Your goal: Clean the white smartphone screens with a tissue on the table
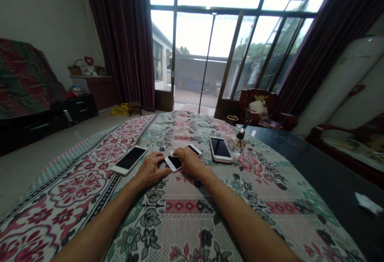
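Between two phones (130, 160), two hands (151, 169) touch seemingly another (174, 163).

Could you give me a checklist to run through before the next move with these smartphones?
1. Middle smartphone lying on the floral tablecloth: ok.
2. Middle smartphone's screen uncovered: not ok; the right hand covers part of it.
3. Left hand touching the middle smartphone: cannot tell; its thumb is at the near end, but contact is unclear.
4. Left smartphone face up: ok, screen dark.
5. Right smartphone apart from the right hand: ok, tablecloth shows between them.
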Demonstrator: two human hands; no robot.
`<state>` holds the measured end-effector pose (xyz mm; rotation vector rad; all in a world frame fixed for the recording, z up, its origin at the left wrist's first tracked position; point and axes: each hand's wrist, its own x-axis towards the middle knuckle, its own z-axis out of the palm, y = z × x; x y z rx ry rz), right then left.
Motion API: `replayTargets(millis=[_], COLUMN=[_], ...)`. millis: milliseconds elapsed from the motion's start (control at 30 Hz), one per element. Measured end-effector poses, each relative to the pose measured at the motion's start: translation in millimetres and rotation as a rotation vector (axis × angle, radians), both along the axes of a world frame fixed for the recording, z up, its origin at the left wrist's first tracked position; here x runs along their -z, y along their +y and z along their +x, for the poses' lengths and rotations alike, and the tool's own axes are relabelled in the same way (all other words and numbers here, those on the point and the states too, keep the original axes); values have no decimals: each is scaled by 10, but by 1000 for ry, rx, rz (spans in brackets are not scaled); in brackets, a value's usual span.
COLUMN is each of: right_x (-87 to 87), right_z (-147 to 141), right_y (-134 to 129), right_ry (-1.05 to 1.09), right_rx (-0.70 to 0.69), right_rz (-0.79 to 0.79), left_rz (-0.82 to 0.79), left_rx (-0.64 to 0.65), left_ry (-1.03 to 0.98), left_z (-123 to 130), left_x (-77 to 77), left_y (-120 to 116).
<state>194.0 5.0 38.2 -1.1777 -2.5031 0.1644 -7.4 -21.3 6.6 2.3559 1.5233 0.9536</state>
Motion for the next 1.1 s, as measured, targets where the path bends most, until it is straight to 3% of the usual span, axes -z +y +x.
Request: replayTargets(millis=[167,467,867,1100], right_x=[-39,-85,-203,-166], right_z=[-31,139,256,217], right_y=[-64,-87,-98,-87], right_ry=[63,172,137,135], right_rx=[-175,-313,-325,-274], right_rz=[-29,-201,-332,-178], left_rz=[4,-2,-36,-5], left_rx=[-5,-29,43,55], left_ry=[-23,12,67,49], left_z=[4,25,-32,-9], left_x=[-7,17,13,-3], left_y=[1,-33,13,23])
